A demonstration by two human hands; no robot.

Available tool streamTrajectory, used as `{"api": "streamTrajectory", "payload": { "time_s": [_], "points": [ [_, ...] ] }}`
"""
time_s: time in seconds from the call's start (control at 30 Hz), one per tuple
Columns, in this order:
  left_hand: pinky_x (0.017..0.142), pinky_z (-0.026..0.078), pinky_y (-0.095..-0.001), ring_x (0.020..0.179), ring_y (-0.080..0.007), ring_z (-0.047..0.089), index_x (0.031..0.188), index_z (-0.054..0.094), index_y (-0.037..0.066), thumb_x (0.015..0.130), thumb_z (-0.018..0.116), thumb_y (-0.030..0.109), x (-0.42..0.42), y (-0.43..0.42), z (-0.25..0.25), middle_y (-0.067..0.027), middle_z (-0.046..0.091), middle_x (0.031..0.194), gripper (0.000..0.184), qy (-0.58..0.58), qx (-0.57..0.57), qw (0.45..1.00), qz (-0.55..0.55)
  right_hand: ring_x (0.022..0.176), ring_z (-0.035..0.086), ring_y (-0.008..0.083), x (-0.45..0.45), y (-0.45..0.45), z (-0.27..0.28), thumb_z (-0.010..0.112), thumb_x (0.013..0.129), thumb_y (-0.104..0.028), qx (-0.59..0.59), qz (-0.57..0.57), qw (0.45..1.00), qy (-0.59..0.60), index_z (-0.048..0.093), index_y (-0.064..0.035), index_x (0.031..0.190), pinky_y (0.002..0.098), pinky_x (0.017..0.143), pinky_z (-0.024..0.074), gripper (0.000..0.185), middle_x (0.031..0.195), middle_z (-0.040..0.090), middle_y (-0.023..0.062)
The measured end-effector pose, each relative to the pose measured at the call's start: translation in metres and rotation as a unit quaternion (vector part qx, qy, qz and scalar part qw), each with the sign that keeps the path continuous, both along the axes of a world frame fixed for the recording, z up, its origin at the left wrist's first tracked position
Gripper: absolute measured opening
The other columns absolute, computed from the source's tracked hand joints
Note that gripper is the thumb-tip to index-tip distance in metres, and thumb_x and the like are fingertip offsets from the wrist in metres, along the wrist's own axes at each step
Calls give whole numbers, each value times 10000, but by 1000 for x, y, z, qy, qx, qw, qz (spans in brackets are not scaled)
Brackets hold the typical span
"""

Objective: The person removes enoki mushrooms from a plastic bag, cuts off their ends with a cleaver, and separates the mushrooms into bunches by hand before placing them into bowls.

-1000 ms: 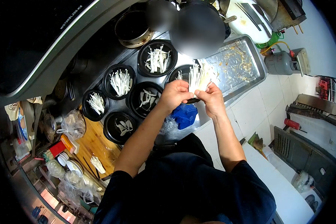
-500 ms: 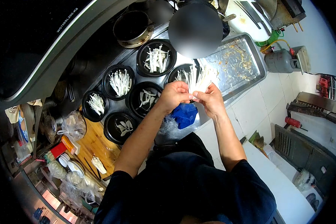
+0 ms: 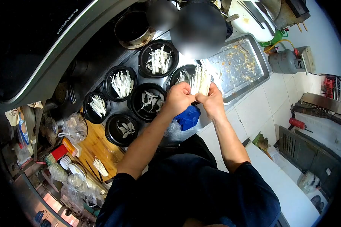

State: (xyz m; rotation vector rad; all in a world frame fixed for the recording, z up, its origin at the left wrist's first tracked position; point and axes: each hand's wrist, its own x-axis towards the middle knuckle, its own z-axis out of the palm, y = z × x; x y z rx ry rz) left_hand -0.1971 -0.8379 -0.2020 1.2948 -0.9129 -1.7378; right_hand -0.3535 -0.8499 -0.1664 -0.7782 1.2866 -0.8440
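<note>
A bunch of white enoki mushrooms (image 3: 202,80) stands up between my two hands, caps pointing away from me. My left hand (image 3: 180,99) is closed at its lower left side, while my right hand (image 3: 213,101) pinches the base from the right. Both thumbs nearly meet at the bottom of the stems. Partly hidden beneath is a black bowl (image 3: 172,77) with more enoki at its left. Black bowls nearby hold enoki over pale slices; the middle bowl (image 3: 139,112) and the lower one (image 3: 109,137) show only pale slices.
A metal tray (image 3: 231,62) with scattered scraps lies to the right. A blue cloth-like item (image 3: 188,118) and clear plastic sit just below my hands. On the wooden board (image 3: 88,140) are another enoki bunch (image 3: 100,167) and chopsticks. Pans stand at the back.
My right hand has shifted slightly left and turned inward around the base. The enoki bunch looks narrower and more upright than before. The bowls have stayed in place.
</note>
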Motion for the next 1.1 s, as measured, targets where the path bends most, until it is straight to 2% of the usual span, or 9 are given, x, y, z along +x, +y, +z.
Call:
{"api": "streamTrajectory", "payload": {
  "time_s": [0.3,0.43,0.57,0.73,0.83,0.9,0.93,1.0,1.1],
  "points": [
    [559,503,-239,656,-97,626,948,584,-20,789,660,-131,-11,2,-3,-67,688,827,208,-95,4,995,40,975,686,157,5,1,-10,628,811,123,-42,-53,998,-13,577,67,1221,283,877,541,417,1116,710,125],
    [571,512,-234,685,-97,634,1008,607,-33,828,650,-89,-8,-2,15,-67,694,875,193,5,29,998,48,886,708,160,-1,-1,-5,602,821,140,0,-47,999,-8,605,6,1234,301,775,576,434,1093,726,88],
    [582,516,-225,688,-95,629,1066,621,-38,848,656,-54,8,-6,14,-63,695,891,221,107,92,990,-1,776,689,163,-12,-7,7,606,829,110,67,-41,991,-106,623,-32,1187,305,667,573,386,1017,726,78],
    [570,511,-218,669,-96,624,1025,628,-18,834,656,-52,14,-7,-1,-55,694,886,196,34,84,996,20,792,720,176,-32,-15,13,636,842,84,112,-34,982,-145,620,-30,1203,299,652,615,379,1006,736,93],
    [568,526,-296,629,-163,639,859,620,-4,768,679,-4,16,-6,-9,-101,679,755,108,-66,85,993,54,760,698,189,-39,-13,16,624,852,64,106,-69,983,-136,623,-41,1155,334,669,599,321,970,722,88],
    [659,547,-430,691,-340,677,839,609,-2,750,687,60,19,-7,-6,-197,672,754,133,-329,3,944,-14,785,709,199,-44,-14,17,619,857,51,91,-99,981,-137,622,-28,1163,358,716,625,316,962,720,85],
    [659,547,-430,691,-340,677,839,609,-2,750,687,60,18,-7,-6,-197,672,754,133,-329,3,944,-15,785,709,199,-48,-15,16,619,857,51,91,-100,981,-137,622,-28,1163,358,716,625,316,962,720,85],
    [750,524,-521,809,-467,660,839,608,1,749,685,101,17,-6,-3,-262,663,816,155,-372,-42,927,-1,803,731,208,-56,-17,12,615,866,77,64,-107,979,-161,608,-26,1179,360,694,640,330,977,732,96],
    [755,525,-532,845,-473,670,831,609,3,763,679,88,13,-6,5,-273,676,842,129,-397,-58,916,-4,831,740,214,-63,-17,12,607,873,67,49,-130,976,-166,612,-24,1179,384,742,648,320,994,735,98]
  ]
}}
